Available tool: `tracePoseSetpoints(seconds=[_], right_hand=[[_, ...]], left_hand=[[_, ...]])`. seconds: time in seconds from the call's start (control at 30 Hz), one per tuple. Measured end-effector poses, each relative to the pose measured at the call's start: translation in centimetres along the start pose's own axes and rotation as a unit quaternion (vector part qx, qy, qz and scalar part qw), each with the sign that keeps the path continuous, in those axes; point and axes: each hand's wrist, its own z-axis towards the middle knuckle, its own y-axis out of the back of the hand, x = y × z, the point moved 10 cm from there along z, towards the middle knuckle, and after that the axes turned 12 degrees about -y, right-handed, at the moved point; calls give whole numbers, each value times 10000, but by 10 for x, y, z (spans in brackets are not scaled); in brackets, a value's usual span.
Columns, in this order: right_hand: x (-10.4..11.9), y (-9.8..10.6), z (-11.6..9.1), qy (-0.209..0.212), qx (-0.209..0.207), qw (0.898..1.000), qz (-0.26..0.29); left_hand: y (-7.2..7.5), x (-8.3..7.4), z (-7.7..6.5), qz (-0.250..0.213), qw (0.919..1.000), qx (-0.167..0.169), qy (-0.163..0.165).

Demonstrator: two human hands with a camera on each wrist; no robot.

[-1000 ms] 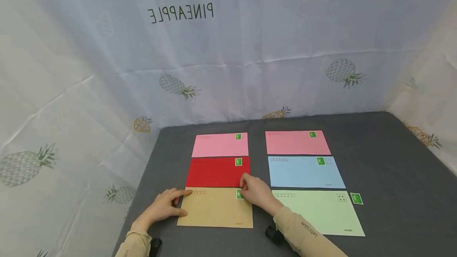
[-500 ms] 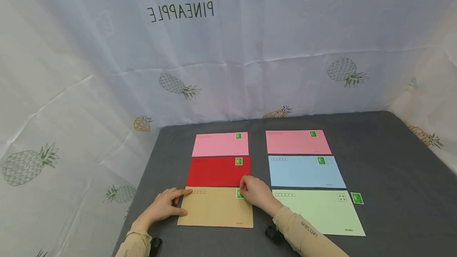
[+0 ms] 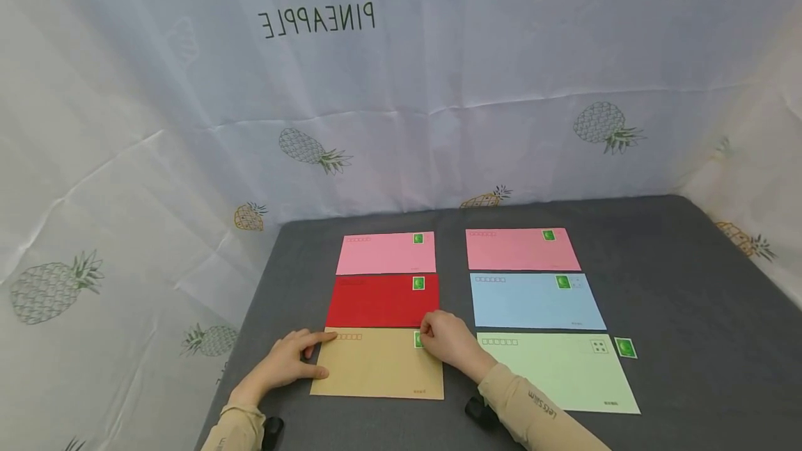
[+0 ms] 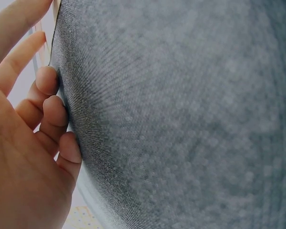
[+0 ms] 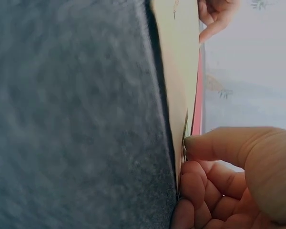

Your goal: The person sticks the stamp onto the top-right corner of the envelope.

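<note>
A tan envelope lies flat, nearest to the person in the left column. My left hand rests on its left side, index finger outstretched at the upper left corner and thumb on the edge lower down. At the upper right corner, my right hand pinches a green stamp by its right side; the fingers cover part of it. In the right wrist view the thumb meets the stamp's edge, and the other fingers are curled beneath. The left wrist view has the left hand with several fingers bent beside the grey cloth.
Beyond the tan envelope lie a red envelope and a pink one, both stamped. To the right are another pink envelope, a blue one and a green one. A loose stamp lies beside the green envelope.
The right hand's knuckles have dipped slightly towards the person, its fingertips still at the stamp. The left hand and the envelopes have stayed in place.
</note>
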Motion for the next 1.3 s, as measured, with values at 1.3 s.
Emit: tracePoseSetpoints(seconds=[1.3], right_hand=[[-4,15,-9,400,732,9934,782]], left_hand=[[6,-44,25,16,9951,-458,-875]])
